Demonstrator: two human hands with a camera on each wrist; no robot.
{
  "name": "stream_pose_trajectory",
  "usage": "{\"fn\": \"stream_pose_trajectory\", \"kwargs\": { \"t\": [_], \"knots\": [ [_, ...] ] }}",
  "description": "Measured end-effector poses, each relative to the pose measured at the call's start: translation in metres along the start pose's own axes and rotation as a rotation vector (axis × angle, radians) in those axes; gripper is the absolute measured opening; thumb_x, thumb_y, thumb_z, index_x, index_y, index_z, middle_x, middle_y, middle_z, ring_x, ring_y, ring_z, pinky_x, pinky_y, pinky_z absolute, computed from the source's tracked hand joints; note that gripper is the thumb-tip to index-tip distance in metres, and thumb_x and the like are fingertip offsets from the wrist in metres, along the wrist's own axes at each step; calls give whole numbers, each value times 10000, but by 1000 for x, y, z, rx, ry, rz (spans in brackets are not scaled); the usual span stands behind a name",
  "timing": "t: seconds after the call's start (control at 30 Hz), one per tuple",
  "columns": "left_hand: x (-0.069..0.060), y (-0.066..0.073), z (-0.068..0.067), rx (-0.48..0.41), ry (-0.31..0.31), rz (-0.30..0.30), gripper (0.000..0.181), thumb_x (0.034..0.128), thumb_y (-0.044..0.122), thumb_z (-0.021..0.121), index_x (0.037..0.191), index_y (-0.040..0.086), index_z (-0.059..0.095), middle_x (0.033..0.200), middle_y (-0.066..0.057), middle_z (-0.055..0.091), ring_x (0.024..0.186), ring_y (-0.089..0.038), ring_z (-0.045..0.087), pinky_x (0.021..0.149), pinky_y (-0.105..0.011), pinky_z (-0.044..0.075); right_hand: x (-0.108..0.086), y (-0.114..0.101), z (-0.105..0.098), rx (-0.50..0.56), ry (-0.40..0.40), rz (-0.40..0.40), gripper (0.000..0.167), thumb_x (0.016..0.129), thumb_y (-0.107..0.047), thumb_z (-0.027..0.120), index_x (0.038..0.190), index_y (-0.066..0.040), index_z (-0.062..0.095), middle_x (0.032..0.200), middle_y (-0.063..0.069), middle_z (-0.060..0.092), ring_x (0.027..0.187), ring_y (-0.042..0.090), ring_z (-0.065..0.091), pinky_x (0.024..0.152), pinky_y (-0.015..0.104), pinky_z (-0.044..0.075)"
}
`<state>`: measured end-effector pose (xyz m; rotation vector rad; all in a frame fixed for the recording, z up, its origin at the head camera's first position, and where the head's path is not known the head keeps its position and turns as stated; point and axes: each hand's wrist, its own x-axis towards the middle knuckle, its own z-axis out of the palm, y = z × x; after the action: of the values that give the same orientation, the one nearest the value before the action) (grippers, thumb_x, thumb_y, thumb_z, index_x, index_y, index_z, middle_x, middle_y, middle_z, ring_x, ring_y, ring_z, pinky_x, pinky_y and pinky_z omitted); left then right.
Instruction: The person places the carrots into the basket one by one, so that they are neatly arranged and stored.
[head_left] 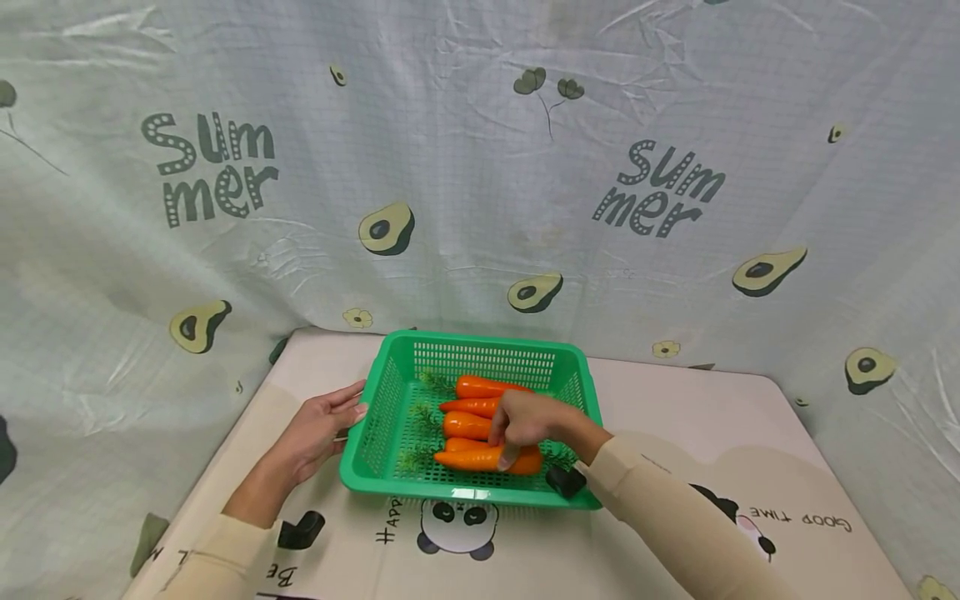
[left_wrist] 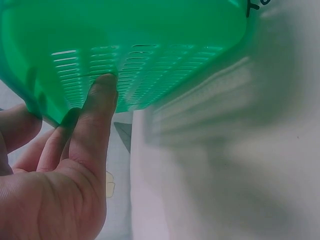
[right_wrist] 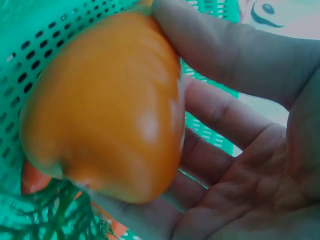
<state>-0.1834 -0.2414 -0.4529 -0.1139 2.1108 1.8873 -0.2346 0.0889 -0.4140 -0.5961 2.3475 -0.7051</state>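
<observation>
A green plastic basket (head_left: 468, 493) stands on the table with several orange carrots in it, lying side by side with green leafy tops. My right hand (head_left: 525, 419) reaches over the basket and grips the nearest carrot (head_left: 471, 460), thumb on its near side. In the right wrist view, the thick end of that carrot (right_wrist: 110, 110) fills the space between thumb and fingers. At the basket's left side, my left hand (head_left: 318, 429) holds the rim. The left wrist view shows that hand's fingers (left_wrist: 95, 120) against the slotted outer wall, its thumb at the rim.
Other carrots (head_left: 465, 426) lie just beyond the gripped one, partly hidden by the right hand. The table (head_left: 675, 417) has a pale printed cover with a panda (head_left: 459, 529) in front of the basket. A patterned curtain (head_left: 465, 167) hangs behind and at both sides.
</observation>
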Motion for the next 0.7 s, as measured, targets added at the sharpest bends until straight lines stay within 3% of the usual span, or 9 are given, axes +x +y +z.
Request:
{"fn": "stream_pose_trajectory", "kwargs": {
  "t": [0.3, 0.57, 0.7],
  "knots": [
    [0, -1, 1, -7, 5, -10, 632, 1103, 197, 534, 1661, 86, 258, 1668, -214, 342, 1109, -73, 678, 840, -285, 594, 7, 4, 0, -31, -65, 24, 152, 748, -66, 923, 866, -117, 842, 1024, 8, 788, 885, 177, 624, 787, 356, 606],
    [-1, 2, 2, -3, 1, -11, 631, 1103, 185, 530, 1660, 80, 255, 1668, -207, 342, 1139, -84, 675, 856, -285, 596, 9, 1, 1, -48, -72, 26, 188, 733, -65, 936, 895, -102, 848, 1012, 20, 805, 891, 137, 654, 791, 341, 615],
    [-1, 3, 2, -2, 6, -13, 628, 1103, 186, 529, 1660, 84, 258, 1667, -204, 346, 1133, -83, 674, 852, -282, 593, 8, 1, 2, -70, -64, 41, 133, 748, -100, 936, 836, -111, 837, 964, 2, 791, 856, 149, 626, 753, 334, 597]
  ]
}}
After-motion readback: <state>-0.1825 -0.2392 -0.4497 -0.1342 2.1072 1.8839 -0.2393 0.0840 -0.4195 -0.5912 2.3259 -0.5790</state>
